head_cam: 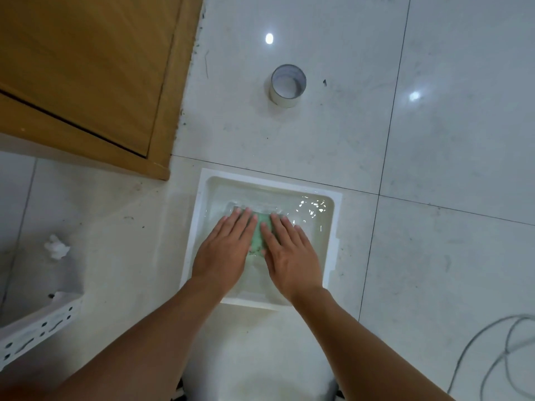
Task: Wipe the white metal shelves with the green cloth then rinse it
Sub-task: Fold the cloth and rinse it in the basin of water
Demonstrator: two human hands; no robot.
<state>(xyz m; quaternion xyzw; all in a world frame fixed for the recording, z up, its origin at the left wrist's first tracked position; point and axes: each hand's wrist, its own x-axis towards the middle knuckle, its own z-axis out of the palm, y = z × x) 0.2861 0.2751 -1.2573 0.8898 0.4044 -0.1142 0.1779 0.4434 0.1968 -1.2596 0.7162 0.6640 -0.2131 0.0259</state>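
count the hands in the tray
2: the left hand and right hand lie side by side, fingers flat on the cloth in the water-filled tray. None seems hidden.

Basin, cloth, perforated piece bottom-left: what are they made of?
Basin: probably glossy white moulded plastic; thick rim, rounded corners, sheen. Cloth: green soft textile, maybe microfibre; mostly covered, underwater, so uncertain. Perforated piece: looks like white-painted sheet metal; punched holes and slots, folded edge.
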